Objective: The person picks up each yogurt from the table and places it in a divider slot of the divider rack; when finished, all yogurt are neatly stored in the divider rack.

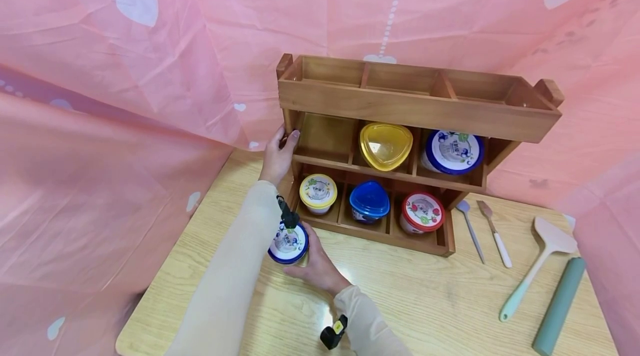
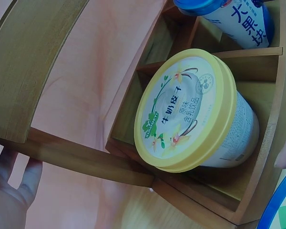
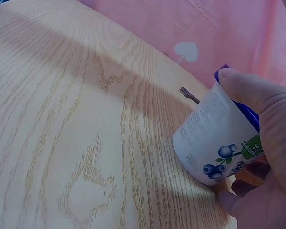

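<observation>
My left hand [image 1: 276,161] grips the left side post of a wooden shelf rack [image 1: 400,109], thumb on one side and fingers on the other. With my right hand [image 1: 320,267] I hold a white tub with a blue lid and blueberry print [image 1: 291,244], just in front of the rack's lower left corner. The right wrist view shows this tub [image 3: 207,138] tilted over the table, thumb on the lid rim. In the lower row sit a yellow-lidded tub [image 1: 318,192], a blue-lidded cup [image 1: 370,200] and a red-lidded tub [image 1: 423,211].
A yellow triangular-lidded container [image 1: 386,146] and another blue-lidded tub [image 1: 455,150] occupy the middle tier. Right of the rack lie a small spoon-like tool [image 1: 470,228], a white-handled spreader [image 1: 497,236], a turner [image 1: 545,247] and a green roller [image 1: 560,306]. Pink cloth [image 1: 240,28] hangs behind.
</observation>
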The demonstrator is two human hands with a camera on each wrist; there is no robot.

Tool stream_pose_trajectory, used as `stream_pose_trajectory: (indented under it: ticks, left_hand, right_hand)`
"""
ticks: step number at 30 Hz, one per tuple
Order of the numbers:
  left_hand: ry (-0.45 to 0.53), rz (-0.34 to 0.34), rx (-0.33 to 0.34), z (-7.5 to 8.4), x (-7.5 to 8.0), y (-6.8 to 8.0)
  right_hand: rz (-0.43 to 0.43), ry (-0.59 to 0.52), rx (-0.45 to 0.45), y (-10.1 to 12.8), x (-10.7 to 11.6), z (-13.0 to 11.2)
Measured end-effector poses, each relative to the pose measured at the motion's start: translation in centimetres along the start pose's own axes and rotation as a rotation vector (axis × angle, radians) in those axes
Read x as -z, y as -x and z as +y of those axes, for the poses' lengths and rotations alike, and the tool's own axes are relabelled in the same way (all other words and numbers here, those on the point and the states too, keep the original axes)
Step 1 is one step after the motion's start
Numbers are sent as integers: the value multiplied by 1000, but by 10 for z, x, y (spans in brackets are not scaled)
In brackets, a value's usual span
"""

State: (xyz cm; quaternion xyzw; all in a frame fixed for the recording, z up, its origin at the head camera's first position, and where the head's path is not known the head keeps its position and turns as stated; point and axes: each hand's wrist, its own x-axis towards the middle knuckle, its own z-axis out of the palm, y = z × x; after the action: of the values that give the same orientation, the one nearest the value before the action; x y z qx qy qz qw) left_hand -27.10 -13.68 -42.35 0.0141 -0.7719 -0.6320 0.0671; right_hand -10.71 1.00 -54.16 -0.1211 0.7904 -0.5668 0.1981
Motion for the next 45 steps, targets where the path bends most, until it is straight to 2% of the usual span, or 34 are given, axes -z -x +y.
stream_pose_trajectory:
  ticks: [17, 28, 31, 38, 40, 45]
  left_hand:
    - [4, 0, -1, -2, -1, 0]
    - [7, -9, 20, 1, 0, 1]
    - [6, -17, 37, 8, 1, 4]
    - [26, -34, 74, 41, 5, 22]
    - [23, -35, 69, 38, 5, 22]
    - [14, -11, 28, 8, 1, 4]
  right_hand:
    - [48, -17, -17, 2, -1, -1]
    - [125, -34, -34, 20, 9, -4]
    - [146, -40, -48, 25, 12, -4]
    - [167, -47, -55, 37, 22, 1]
    - [178, -36, -48, 41, 26, 2]
    - [206, -41, -22, 52, 34, 6]
